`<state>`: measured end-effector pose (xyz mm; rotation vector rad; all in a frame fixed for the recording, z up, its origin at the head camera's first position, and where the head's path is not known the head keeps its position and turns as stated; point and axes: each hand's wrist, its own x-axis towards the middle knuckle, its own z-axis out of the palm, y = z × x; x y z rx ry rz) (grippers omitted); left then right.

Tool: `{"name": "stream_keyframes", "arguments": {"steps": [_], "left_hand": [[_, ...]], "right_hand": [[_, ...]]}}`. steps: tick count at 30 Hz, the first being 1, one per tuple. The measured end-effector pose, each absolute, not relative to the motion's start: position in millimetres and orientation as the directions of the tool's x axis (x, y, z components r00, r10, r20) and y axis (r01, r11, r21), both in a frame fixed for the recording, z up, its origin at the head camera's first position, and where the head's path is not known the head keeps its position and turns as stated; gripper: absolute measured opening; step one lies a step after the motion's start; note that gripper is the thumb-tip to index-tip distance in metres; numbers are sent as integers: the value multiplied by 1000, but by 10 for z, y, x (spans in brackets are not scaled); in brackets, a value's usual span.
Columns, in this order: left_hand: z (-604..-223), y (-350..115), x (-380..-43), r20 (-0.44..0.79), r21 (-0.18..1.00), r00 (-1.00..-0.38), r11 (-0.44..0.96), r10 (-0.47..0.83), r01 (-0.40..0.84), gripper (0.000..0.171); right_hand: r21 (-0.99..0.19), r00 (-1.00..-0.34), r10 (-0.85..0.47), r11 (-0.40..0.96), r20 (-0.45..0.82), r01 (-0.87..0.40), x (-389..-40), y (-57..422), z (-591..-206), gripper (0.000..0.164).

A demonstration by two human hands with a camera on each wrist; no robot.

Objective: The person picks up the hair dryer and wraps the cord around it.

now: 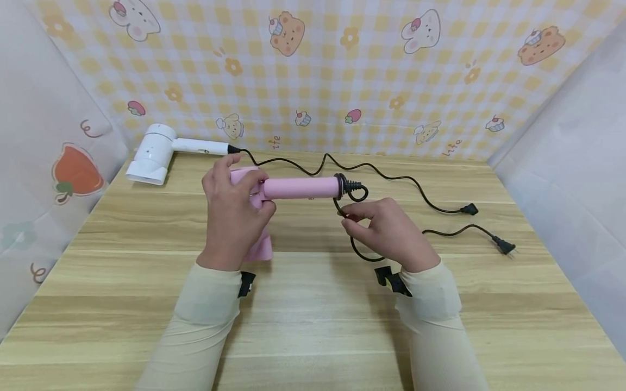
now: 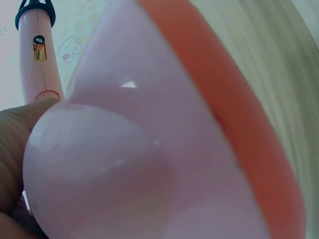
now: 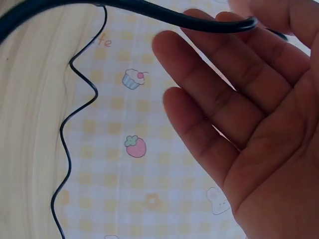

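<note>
My left hand (image 1: 230, 212) grips a pink hair dryer (image 1: 300, 188) at the joint between its head and handle, with the handle pointing right. In the left wrist view, the dryer's glossy pink head (image 2: 114, 154) fills most of the frame, with a red-orange band along it. The dryer's black cord (image 1: 362, 185) leaves the handle end and loops around it. Thumb and index finger of my right hand (image 1: 386, 231) pinch this cord just below the handle end. The other right fingers are spread loosely in the right wrist view, near the cord (image 3: 164, 16).
A white hair dryer (image 1: 152, 152) lies at the back left. Its black cord (image 1: 386, 176) runs wavily along the back to a plug (image 1: 469, 209). The pink dryer's plug (image 1: 504, 245) rests on the wooden table (image 1: 313, 326) at right. A checked cloth (image 1: 323, 81) hangs behind.
</note>
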<state>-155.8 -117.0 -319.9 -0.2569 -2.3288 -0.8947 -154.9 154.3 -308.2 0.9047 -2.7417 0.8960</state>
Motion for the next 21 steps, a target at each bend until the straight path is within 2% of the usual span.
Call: {"name": "stream_keyframes", "arguments": {"steps": [11, 21], "left_hand": [[-3199, -1143, -1549, 599, 527, -799, 775, -49, 348, 32], [-3181, -1105, -1529, 618, 469, -786, 815, -28, 340, 31]], "right_hand": [[-507, -810, -509, 636, 291, -582, -1501, 1526, -3007, 22], [-445, -771, -472, 633, 428, -634, -1456, 1515, -2953, 15]]}}
